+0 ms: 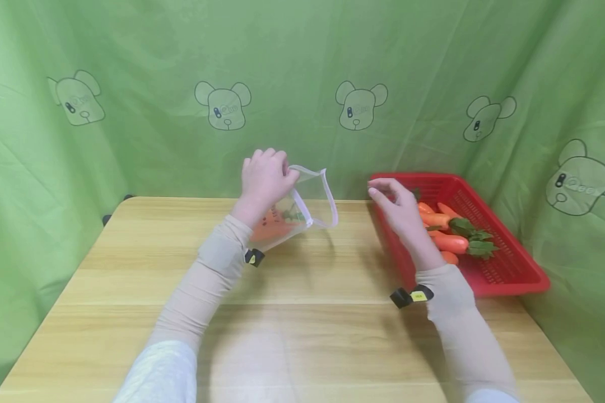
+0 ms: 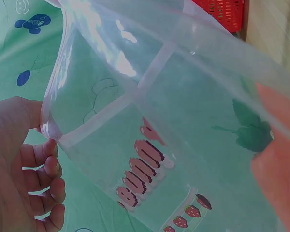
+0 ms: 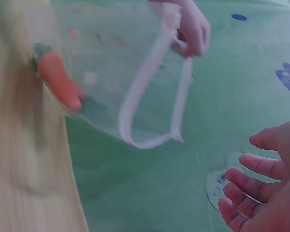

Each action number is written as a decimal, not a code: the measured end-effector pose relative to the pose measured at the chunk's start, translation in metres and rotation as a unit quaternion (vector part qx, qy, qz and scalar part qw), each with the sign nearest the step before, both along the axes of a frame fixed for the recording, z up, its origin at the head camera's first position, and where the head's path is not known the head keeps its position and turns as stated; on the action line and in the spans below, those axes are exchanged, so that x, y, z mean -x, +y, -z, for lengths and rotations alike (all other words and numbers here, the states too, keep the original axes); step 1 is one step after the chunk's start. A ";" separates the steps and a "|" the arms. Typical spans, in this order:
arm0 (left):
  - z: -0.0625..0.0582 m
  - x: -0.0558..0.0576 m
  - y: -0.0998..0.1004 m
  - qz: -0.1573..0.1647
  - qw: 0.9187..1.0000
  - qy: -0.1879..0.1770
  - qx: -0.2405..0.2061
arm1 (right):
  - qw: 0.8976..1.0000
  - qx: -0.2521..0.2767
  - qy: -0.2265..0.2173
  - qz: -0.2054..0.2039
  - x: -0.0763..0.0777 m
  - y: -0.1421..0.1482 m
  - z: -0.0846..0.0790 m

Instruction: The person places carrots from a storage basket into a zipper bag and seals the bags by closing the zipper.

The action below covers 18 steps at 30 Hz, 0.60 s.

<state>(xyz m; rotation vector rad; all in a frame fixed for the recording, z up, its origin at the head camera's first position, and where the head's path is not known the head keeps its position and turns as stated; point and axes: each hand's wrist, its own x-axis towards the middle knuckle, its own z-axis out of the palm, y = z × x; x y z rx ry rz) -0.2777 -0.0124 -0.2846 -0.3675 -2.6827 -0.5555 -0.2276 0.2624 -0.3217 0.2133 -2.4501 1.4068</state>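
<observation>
My left hand [image 1: 266,178] pinches the rim of a clear plastic bag [image 1: 319,196] between thumb and curled fingers. The bag's white-edged mouth gapes toward the right, and printed letters and strawberries show on its side in the left wrist view. Inside it lie orange carrots [image 3: 58,77] with green tops; how many I cannot tell. My right hand [image 1: 395,204] hovers over the left rim of a red plastic basket [image 1: 526,282], fingers loosely bent and holding nothing. Several carrots [image 1: 451,243] with leafy green ends lie in the basket.
A light wooden table [image 1: 292,324] carries the basket on its right side. Green curtains [image 1: 292,45] printed with cartoon animal heads hang behind the table and along both sides. A black wrist camera [image 1: 410,296] sits on each forearm.
</observation>
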 end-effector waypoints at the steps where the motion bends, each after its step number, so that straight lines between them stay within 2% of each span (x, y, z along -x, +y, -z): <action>1: 0.000 0.000 0.000 0.000 1.000 0.001 -0.001 | 1.000 0.000 0.001 0.007 -0.001 0.006 -0.002; 8: 0.001 0.001 -0.001 0.001 1.000 0.004 -0.007 | 0.999 0.007 -0.006 0.049 -0.011 0.041 -0.008; 18: 0.000 -0.001 -0.001 0.003 1.000 0.001 -0.012 | 0.994 -0.019 -0.018 0.110 -0.024 0.081 -0.012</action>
